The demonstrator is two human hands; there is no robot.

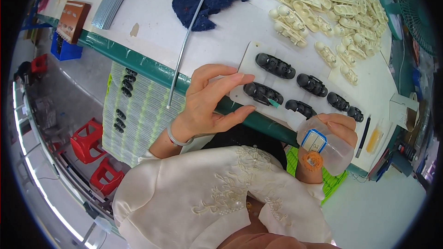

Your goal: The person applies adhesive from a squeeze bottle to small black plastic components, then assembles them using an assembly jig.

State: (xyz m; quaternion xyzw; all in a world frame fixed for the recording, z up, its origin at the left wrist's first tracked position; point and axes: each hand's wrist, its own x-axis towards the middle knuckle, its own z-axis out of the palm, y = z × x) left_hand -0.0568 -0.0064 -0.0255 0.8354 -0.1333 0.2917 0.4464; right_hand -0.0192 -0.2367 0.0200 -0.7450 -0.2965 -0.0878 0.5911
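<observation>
My right hand [340, 128] is wrapped round a translucent squeeze bottle [339, 152] with a blue-edged white label. The bottle is tilted left, and its thin teal tip [273, 103] meets or hangs just over a black moulded part [263, 93] at the near left of a white board [249, 54]. Beside that part's left end is my left hand [207, 97], open, thumb and forefinger apart with nothing held. Whether its fingertips touch the board cannot be made out. Several similar black parts [275, 65] sit in two rows on the board.
Cream moulded parts [341, 9] are heaped at the far right. A dark blue cloth [207, 0] lies at the back, with a metal rod [189, 41] across it. A black pen-like stick [363, 136] lies at right. Red stools [87, 140] stand on the floor at left.
</observation>
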